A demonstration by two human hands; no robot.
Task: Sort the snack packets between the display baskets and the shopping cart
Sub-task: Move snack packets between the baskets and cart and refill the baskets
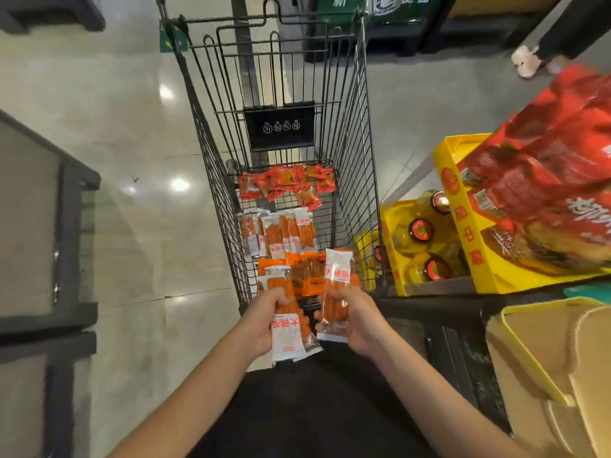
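right edge is motion-blurred: big red bags (545, 180) at 3 o'clock smear out of frame, print unreadable. yellow display box (476, 259) under them, partly cut off; yellow bottles (421, 231) beside it half hidden by the cart wire. another person's feet (529, 61) at 1 o'clock, body cut off. cardboard (555, 358) at 4 o'clock runs off frame.

shopping cart (358, 160) dead centre, 12 o'clock from the hands. inside: small red packets (286, 185) at the far end, clear orange stick packets (277, 233) mid-basket, orange packets (305, 272) nearest, partly hidden behind the held ones.

left hand (264, 322) grips a stick packet (286, 325), fingers curled round its middle, white end pointing to 6 o'clock; possibly a second packet behind it, hard to tell. right hand (357, 319) grips another stick packet (337, 289) upright, thumb across the front, white top at 12 o'clock. both packets sit over the cart's near end, just beside each other, not touching.
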